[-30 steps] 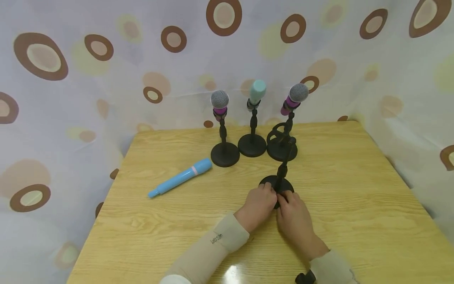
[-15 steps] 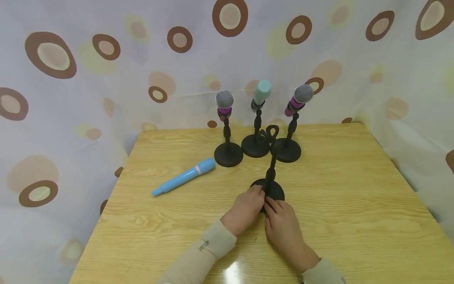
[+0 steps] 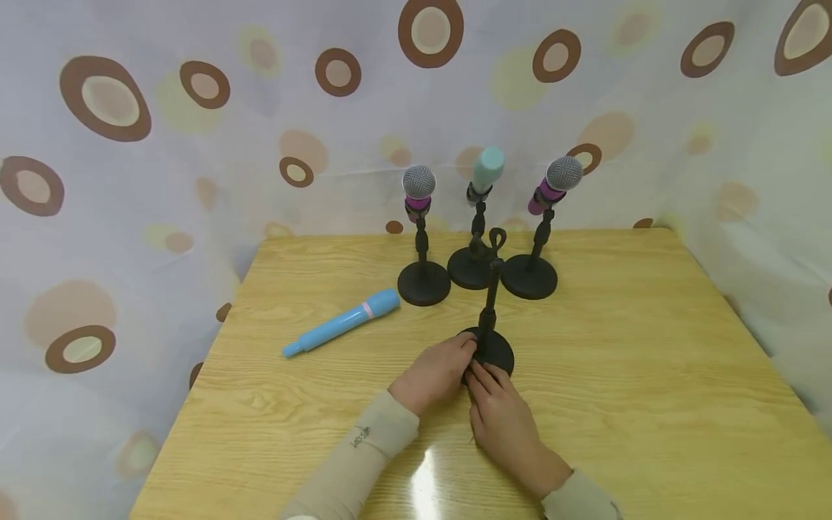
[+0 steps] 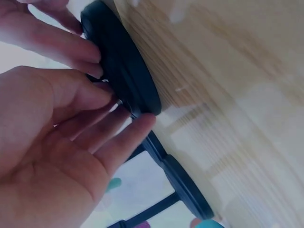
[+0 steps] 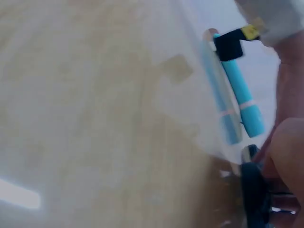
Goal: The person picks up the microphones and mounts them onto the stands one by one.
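Observation:
A black microphone stand (image 3: 489, 318) with a round base stands near the middle of the table. The clip (image 3: 497, 242) on top holds no microphone. My left hand (image 3: 437, 370) holds the left part of the base, its fingers near the foot of the pole. At the near edge, my right hand (image 3: 507, 422) grips the same base, fingers lying over its top. In the left wrist view both hands are at the base disc (image 4: 121, 61). The right wrist view catches only part of the right hand (image 5: 289, 156) beside the dark base (image 5: 255, 194).
Behind stand three more black stands, carrying a purple microphone (image 3: 419, 185) at left, a mint-green one (image 3: 487, 170) in the middle and another purple one (image 3: 560, 179) at right. A blue microphone (image 3: 341, 324) lies on the wooden table (image 3: 617, 375) to the left. Patterned cloth (image 3: 364, 130) hangs behind.
Both hands and the stand between them have moved left across the table. The stand's clip has swung round from the left side toward the back. The other microphones stay put while the view shifts slightly.

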A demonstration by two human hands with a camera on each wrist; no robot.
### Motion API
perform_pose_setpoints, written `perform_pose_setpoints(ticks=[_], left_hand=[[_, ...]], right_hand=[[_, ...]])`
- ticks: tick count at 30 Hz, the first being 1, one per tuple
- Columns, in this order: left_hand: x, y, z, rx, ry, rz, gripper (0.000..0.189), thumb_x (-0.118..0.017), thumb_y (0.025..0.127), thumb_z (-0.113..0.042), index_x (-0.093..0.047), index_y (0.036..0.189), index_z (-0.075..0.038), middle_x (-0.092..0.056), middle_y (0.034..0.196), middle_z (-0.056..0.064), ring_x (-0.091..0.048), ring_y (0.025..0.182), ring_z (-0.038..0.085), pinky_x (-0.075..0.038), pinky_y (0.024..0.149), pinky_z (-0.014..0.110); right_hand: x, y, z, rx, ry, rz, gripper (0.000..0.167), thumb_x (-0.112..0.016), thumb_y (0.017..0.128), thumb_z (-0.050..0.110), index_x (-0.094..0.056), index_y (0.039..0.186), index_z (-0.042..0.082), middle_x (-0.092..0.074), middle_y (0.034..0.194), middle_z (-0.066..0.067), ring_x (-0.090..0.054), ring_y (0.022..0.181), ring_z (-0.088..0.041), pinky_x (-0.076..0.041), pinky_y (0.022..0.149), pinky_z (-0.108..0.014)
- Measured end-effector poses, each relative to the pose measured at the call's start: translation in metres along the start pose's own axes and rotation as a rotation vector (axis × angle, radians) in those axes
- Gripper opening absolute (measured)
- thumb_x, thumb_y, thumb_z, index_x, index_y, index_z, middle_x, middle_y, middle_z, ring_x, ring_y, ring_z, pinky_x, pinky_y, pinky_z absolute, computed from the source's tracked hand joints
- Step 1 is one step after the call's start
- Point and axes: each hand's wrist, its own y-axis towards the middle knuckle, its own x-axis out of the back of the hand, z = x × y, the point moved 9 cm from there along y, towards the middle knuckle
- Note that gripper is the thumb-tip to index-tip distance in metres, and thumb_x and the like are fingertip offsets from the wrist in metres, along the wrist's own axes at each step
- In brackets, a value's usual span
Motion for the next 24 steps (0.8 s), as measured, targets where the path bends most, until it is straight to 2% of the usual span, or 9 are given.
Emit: perform_pose_setpoints(ticks=[5, 7, 9, 11, 14, 16, 19, 24], left_hand=[[-0.002, 0.001, 0.0, -0.014, -0.017, 0.008, 0.03, -0.063, 0.097, -0.017, -0.06, 0.125, -0.007, -0.061, 0.129, 0.003, -0.066, 0.111, 0.011, -0.054, 0.091, 0.019], [-0.002, 0.0, -0.001, -0.005, -0.052, 0.002, 0.032, -0.064, 0.095, -0.02, -0.061, 0.124, -0.007, -0.061, 0.128, 0.003, -0.066, 0.109, 0.011, -0.055, 0.09, 0.02], [-0.003, -0.001, -0.001, 0.005, -0.057, -0.005, 0.036, -0.066, 0.094, -0.025, -0.061, 0.124, -0.006, -0.061, 0.128, 0.003, -0.066, 0.109, 0.011, -0.056, 0.089, 0.022], [-0.004, -0.001, -0.001, 0.024, -0.059, -0.002, 0.042, -0.068, 0.094, -0.033, -0.06, 0.126, -0.007, -0.061, 0.13, 0.003, -0.066, 0.11, 0.011, -0.056, 0.089, 0.023], [-0.006, 0.0, -0.001, 0.052, -0.035, 0.022, 0.06, -0.07, 0.089, -0.048, -0.057, 0.131, -0.007, -0.058, 0.134, 0.004, -0.065, 0.114, 0.012, -0.057, 0.089, 0.025], [-0.008, 0.001, -0.001, 0.066, -0.016, 0.037, 0.067, -0.07, 0.086, -0.053, -0.056, 0.133, -0.006, -0.057, 0.135, 0.004, -0.064, 0.116, 0.013, -0.057, 0.088, 0.025], [-0.007, 0.002, -0.001, 0.076, 0.021, 0.029, 0.068, -0.072, 0.084, -0.052, -0.056, 0.132, -0.006, -0.057, 0.134, 0.004, -0.063, 0.116, 0.013, -0.057, 0.087, 0.025], [-0.006, 0.001, 0.002, 0.07, 0.047, -0.004, 0.061, -0.077, 0.084, -0.042, -0.056, 0.13, -0.007, -0.058, 0.131, 0.003, -0.064, 0.114, 0.012, -0.058, 0.084, 0.025]], right_hand=[[0.007, 0.011, -0.029, -0.118, 0.271, 0.086, 0.022, -0.06, 0.089, -0.005, -0.072, 0.107, -0.002, -0.068, 0.12, -0.013, -0.062, 0.115, -0.031, -0.052, 0.098, -0.048], [0.009, 0.015, -0.043, -0.167, 0.326, 0.113, 0.021, -0.058, 0.09, -0.006, -0.072, 0.105, -0.001, -0.068, 0.117, -0.012, -0.063, 0.113, -0.032, -0.052, 0.096, -0.049], [0.01, 0.017, -0.054, -0.184, 0.328, 0.133, 0.022, -0.058, 0.092, -0.005, -0.07, 0.109, -0.003, -0.067, 0.118, -0.015, -0.063, 0.114, -0.034, -0.053, 0.096, -0.051], [0.009, 0.019, -0.061, -0.181, 0.314, 0.155, 0.027, -0.059, 0.093, -0.002, -0.066, 0.118, -0.006, -0.063, 0.126, -0.02, -0.06, 0.119, -0.038, -0.051, 0.098, -0.052], [0.0, 0.019, -0.066, -0.157, 0.286, 0.205, 0.043, -0.064, 0.093, 0.006, -0.056, 0.132, -0.009, -0.05, 0.142, -0.025, -0.05, 0.13, -0.043, -0.046, 0.104, -0.055], [-0.008, 0.019, -0.067, -0.144, 0.281, 0.236, 0.053, -0.066, 0.093, 0.011, -0.049, 0.138, -0.011, -0.042, 0.149, -0.027, -0.043, 0.137, -0.044, -0.042, 0.108, -0.056], [-0.017, 0.019, -0.065, -0.132, 0.269, 0.238, 0.06, -0.068, 0.093, 0.015, -0.044, 0.141, -0.012, -0.036, 0.153, -0.027, -0.038, 0.141, -0.044, -0.04, 0.11, -0.056], [-0.018, 0.021, -0.056, -0.124, 0.229, 0.178, 0.064, -0.07, 0.092, 0.016, -0.043, 0.142, -0.013, -0.037, 0.152, -0.029, -0.039, 0.14, -0.044, -0.041, 0.109, -0.055]])
